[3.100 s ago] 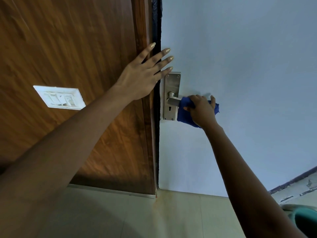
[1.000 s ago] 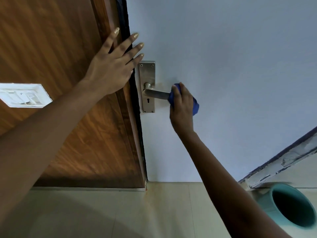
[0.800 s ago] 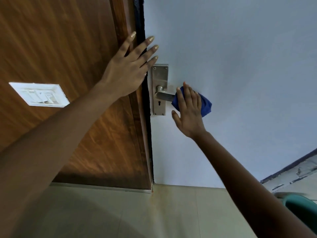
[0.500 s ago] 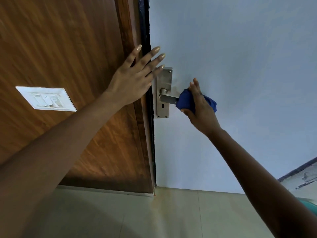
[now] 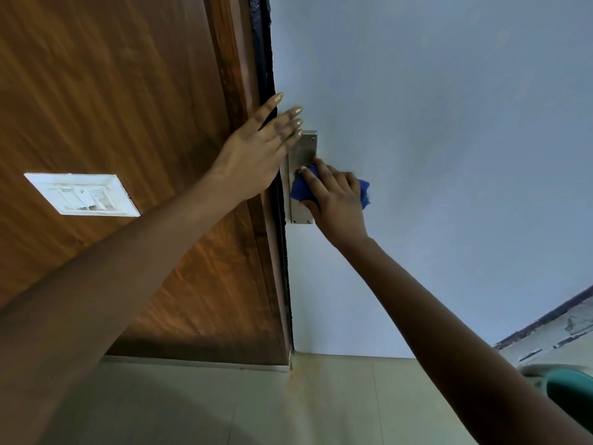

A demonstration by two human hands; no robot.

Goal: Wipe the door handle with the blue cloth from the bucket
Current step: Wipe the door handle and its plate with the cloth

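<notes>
The metal door handle plate [image 5: 305,149] is fixed near the left edge of the pale blue door [image 5: 433,123]. My right hand [image 5: 337,197] presses the blue cloth [image 5: 300,187] against the middle of the plate, and the lever is hidden under cloth and fingers. A corner of cloth sticks out to the right of the hand. My left hand [image 5: 256,152] lies flat with fingers spread across the dark door edge and the wooden frame, fingertips just above the plate's top.
A wood-grain panel [image 5: 112,107] fills the left side and carries a white switch plate [image 5: 81,194]. Beige floor tiles [image 5: 256,406] run along the bottom. A teal bucket rim [image 5: 568,390] shows at the lower right edge.
My right hand has slid the cloth leftward along the lever onto the plate, covering the lever. My left hand stays pressed on the door edge.
</notes>
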